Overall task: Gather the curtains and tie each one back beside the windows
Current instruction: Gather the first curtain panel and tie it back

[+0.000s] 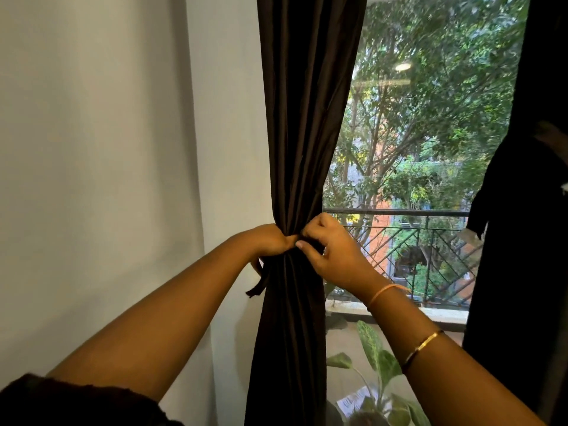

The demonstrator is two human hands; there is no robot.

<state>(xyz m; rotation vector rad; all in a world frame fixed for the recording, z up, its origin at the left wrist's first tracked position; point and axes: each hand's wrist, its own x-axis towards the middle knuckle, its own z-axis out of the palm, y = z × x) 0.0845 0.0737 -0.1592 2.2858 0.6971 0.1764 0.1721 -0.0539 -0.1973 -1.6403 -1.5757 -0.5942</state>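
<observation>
2 hands, L (pixel 272 241), R (pixel 333 252), tight on tie (pixel 257 285)

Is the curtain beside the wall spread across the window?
No, the curtain is bunched into a narrow waist where the left hand and right hand grip it.

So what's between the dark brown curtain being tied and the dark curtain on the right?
Head view: clear window glass, with a black metal balcony railing and green trees outside, plus a leafy plant below.

Arms outstretched; left hand (pixel 270 241) fingers curled tight, right hand (pixel 335 253) fingers pinching; hands touching.
</observation>
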